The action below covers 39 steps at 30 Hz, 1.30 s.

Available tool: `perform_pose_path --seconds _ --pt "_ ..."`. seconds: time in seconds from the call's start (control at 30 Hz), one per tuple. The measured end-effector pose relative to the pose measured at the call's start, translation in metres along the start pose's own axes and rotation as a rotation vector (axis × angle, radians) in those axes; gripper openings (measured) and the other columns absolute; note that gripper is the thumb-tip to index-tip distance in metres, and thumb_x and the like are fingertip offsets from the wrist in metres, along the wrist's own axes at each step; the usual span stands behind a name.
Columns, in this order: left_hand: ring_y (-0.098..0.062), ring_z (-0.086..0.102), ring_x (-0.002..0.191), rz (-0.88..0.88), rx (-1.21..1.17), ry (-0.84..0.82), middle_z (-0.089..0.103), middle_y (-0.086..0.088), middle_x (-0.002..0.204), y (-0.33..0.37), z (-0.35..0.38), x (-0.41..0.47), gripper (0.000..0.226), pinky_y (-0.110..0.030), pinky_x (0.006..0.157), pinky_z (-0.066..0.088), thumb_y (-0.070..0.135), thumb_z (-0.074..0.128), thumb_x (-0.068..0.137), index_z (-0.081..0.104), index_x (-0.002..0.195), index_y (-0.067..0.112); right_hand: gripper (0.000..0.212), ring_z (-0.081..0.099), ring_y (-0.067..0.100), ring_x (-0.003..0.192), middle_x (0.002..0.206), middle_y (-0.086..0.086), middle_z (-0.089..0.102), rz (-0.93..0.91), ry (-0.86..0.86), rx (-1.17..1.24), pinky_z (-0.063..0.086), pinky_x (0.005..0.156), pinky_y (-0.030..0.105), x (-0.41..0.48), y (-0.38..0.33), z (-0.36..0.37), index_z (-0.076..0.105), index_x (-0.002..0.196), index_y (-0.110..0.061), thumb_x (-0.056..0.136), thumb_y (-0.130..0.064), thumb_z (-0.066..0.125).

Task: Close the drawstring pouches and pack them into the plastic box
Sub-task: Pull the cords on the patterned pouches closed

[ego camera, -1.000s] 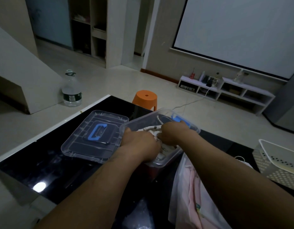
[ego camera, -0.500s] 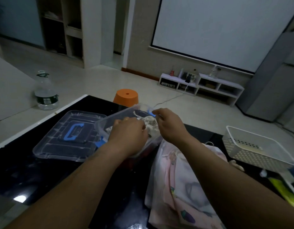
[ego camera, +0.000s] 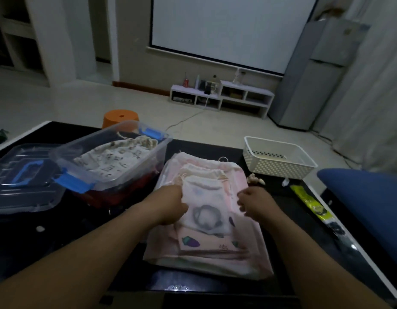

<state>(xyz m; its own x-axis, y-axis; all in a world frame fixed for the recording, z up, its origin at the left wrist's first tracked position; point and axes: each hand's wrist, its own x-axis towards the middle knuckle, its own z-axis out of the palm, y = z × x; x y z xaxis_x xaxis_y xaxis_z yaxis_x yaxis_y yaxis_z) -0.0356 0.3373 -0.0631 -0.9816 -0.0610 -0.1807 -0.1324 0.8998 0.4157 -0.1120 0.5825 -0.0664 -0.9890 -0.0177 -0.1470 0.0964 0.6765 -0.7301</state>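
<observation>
On the near part of the black table [ego camera: 59,237] lies a stack of pouches [ego camera: 215,246], biggest at the bottom and smallest uppermost, probably so each can be lifted off in turn. The left hand [ego camera: 170,206] grips the left edge of the top pouch [ego camera: 206,204], fingers curled against the fabric, which looks like the start of picking it up to draw its cord. The right hand [ego camera: 257,204] sits at the stack's right side with loosely curled fingers and nothing visible between them; whether it touches the cloth I cannot tell. Its position suits reaching for the cord at the pouch's mouth. Just left of the stack stands the plastic box [ego camera: 164,148], open and close by so packing needs only a short reach; a printed pouch [ego camera: 117,157] already lies in it above some red fabric [ego camera: 117,195]. The lid [ego camera: 19,192] is set aside further left. Beyond on the right is a white basket [ego camera: 280,168], and past the table an orange stool [ego camera: 120,118]. Counted: at least four pouches stacked, one visible in the box, one box, one lid, one basket, one stool.
</observation>
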Motion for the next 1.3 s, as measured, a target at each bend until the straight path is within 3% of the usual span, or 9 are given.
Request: perform_pose_path --seconds 0.13,0.33,0.47,0.6,0.73,0.83,1.0,1.17,1.3 --pt "-0.022 0.061 0.089 -0.083 -0.024 -0.019 0.067 -0.007 0.108 0.0 0.018 0.016 0.03 -0.028 0.07 0.043 0.041 0.065 0.09 0.063 0.106 0.016 0.008 0.065 0.022 0.073 0.089 0.012 0.069 0.144 -0.209 0.039 0.055 0.067 0.031 0.001 0.017 0.019 0.068 0.096 -0.011 0.096 -0.011 0.06" --pt "-0.016 0.063 0.081 -0.12 -0.179 0.05 0.067 0.001 0.09 0.005 0.022 0.028 0.015 -0.027 0.066 0.048 0.031 0.071 0.088 0.061 0.09 0.02 0.021 0.059 0.026 0.056 0.06 0.012 0.062 0.056 -0.204 -0.067 0.051 0.063 0.037 0.01 0.012 0.024 0.069 0.071 -0.003 0.088 -0.015 0.068" --pt "-0.022 0.063 0.072 -0.126 -0.311 0.158 0.065 -0.003 0.077 0.004 0.026 0.035 0.022 -0.038 0.069 0.053 0.029 0.073 0.085 0.057 0.082 0.014 0.02 0.067 0.03 0.073 0.084 0.019 0.07 0.002 -0.212 -0.058 0.055 0.071 0.036 0.006 0.009 0.023 0.076 0.098 0.0 0.092 -0.018 0.069" --pt "-0.025 0.048 0.075 -0.109 -0.833 0.125 0.05 -0.011 0.081 0.024 0.017 0.026 0.016 -0.042 0.066 0.04 0.022 0.064 0.085 0.049 0.078 0.019 0.039 0.058 0.022 0.063 0.07 0.012 0.062 -0.035 -0.144 -0.05 0.042 0.063 0.031 0.005 0.004 0.019 0.066 0.074 -0.007 0.099 -0.037 0.062" --pt "-0.046 0.065 0.104 -0.2 -1.332 -0.015 0.068 -0.029 0.108 0.039 0.005 0.01 0.036 -0.055 0.091 0.053 0.02 0.053 0.082 0.066 0.114 0.011 0.043 0.068 0.022 0.105 0.11 0.001 0.074 0.07 -0.208 0.453 0.053 0.099 0.044 0.005 -0.007 0.017 0.072 0.111 -0.018 0.097 -0.058 0.061" --pt "-0.038 0.067 0.09 -0.285 -1.395 -0.061 0.071 -0.021 0.096 0.034 0.004 0.001 0.032 -0.048 0.088 0.054 0.017 0.049 0.09 0.07 0.113 0.01 0.036 0.072 0.033 0.11 0.114 0.01 0.077 0.139 -0.274 0.769 0.054 0.104 0.051 0.006 -0.011 0.02 0.071 0.123 -0.01 0.1 -0.037 0.066" --pt "-0.034 0.074 0.1 -0.289 -1.476 -0.161 0.077 -0.016 0.112 0.023 0.003 -0.002 0.036 -0.041 0.087 0.056 0.035 0.054 0.104 0.074 0.119 0.01 0.025 0.073 0.038 0.105 0.111 0.019 0.077 0.138 -0.371 0.751 0.06 0.093 0.047 -0.007 -0.016 0.02 0.068 0.123 0.0 0.101 -0.004 0.057" --pt "-0.037 0.071 0.107 -0.313 -1.473 -0.116 0.076 -0.02 0.114 0.014 0.006 0.005 0.03 -0.04 0.086 0.057 0.025 0.056 0.104 0.07 0.124 0.007 0.034 0.07 0.043 0.112 0.118 0.023 0.074 0.164 -0.555 0.689 0.056 0.1 0.054 -0.016 -0.016 0.02 0.064 0.131 -0.006 0.1 0.004 0.053" --pt "-0.04 0.069 0.113 -0.189 -1.418 -0.07 0.075 -0.019 0.117 0.013 0.009 0.014 0.044 -0.043 0.087 0.059 -0.005 0.045 0.1 0.066 0.132 0.018 0.033 0.071 0.038 0.115 0.123 0.018 0.074 0.072 -0.537 0.741 0.053 0.104 0.053 -0.014 -0.017 0.018 0.063 0.135 -0.008 0.103 -0.008 0.056"
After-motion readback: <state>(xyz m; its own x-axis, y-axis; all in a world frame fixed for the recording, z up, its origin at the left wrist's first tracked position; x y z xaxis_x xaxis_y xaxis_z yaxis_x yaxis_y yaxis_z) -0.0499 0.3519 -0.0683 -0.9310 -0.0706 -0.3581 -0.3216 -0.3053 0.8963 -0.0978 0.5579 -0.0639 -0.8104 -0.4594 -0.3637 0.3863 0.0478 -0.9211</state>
